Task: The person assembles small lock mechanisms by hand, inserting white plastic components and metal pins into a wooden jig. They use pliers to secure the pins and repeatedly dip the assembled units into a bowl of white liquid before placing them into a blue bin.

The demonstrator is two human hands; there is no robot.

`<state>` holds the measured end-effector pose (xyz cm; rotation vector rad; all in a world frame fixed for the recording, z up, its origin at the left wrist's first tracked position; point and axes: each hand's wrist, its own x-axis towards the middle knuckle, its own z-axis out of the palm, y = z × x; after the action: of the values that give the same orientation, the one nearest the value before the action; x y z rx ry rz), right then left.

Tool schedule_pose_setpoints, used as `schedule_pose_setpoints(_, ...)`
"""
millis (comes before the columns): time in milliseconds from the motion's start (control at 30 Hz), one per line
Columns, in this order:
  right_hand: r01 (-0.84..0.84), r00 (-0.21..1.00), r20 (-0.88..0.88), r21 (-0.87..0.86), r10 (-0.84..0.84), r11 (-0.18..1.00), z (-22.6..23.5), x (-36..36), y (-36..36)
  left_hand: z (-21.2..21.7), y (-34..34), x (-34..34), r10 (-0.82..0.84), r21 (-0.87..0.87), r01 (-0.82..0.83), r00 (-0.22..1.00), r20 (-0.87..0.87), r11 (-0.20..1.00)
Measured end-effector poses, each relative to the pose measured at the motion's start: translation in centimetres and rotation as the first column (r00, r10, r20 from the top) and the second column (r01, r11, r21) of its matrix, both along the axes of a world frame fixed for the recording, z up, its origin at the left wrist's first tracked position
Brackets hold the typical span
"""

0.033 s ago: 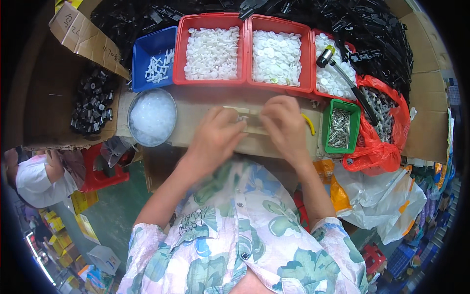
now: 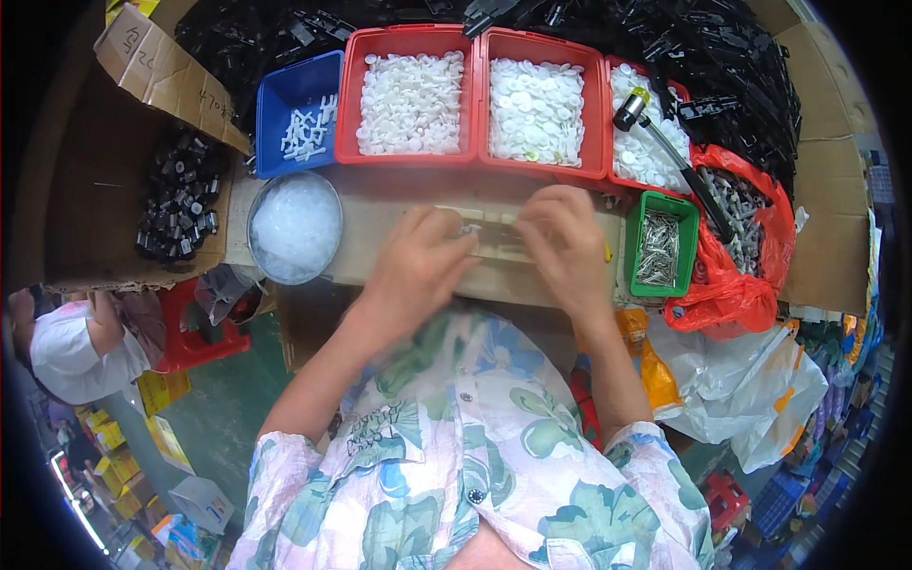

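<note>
My left hand (image 2: 423,261) is closed in a pinch around a small white plastic piece (image 2: 469,229), low over the front of the work board. A short gap to the right, my right hand (image 2: 565,242) has its fingers curled together and slightly blurred. Whatever its fingertips hold, if anything, is hidden. Between and behind the hands a pale narrow block (image 2: 496,218) lies on the board. A yellow curved thing (image 2: 608,252) shows only a small part beside my right hand.
Behind the board (image 2: 370,223) stand a blue bin (image 2: 269,123) and red bins (image 2: 483,157) of white plastic parts. A glass bowl (image 2: 255,261) is on the left; a green tray (image 2: 634,285) of metal pins, a hammer (image 2: 670,142) and a red bag (image 2: 727,313) are on the right.
My right hand has shifted slightly to the right, away from my left hand, and now covers most of the yellow curved thing. My left hand stays in place.
</note>
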<state>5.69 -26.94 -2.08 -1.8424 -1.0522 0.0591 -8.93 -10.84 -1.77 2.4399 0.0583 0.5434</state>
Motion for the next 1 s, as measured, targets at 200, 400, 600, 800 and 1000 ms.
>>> schedule_pose_setpoints(200,0.188,0.981,0.065,-0.086,-0.183,0.978,1.8,1.7,-4.5,-0.3,0.8,0.5,-0.053,-0.044,0.053,0.999,0.012,0.998)
schedule_pose_setpoints(400,0.004,0.993,0.121,-0.095,0.008,0.996,0.7,-0.9,-1.0,-0.6,1.2,0.6,-0.054,-0.139,0.058,0.998,0.031,0.989)
schedule_pose_setpoints(600,-0.093,0.971,0.206,-0.149,0.122,0.985,-1.0,-1.0,1.8,-0.7,1.4,0.3,-0.061,-0.139,0.07,0.996,0.07,0.988)
schedule_pose_setpoints(800,-0.165,0.943,0.255,-0.202,0.214,0.965,-1.1,-0.5,2.3,-0.8,1.3,0.4,-0.063,-0.104,0.068,0.996,0.056,0.992)
schedule_pose_setpoints(1000,-0.204,0.932,0.263,-0.192,0.251,0.96,-1.2,0.0,2.3,-0.6,1.4,0.2,-0.092,-0.039,0.093,0.995,0.041,0.995)
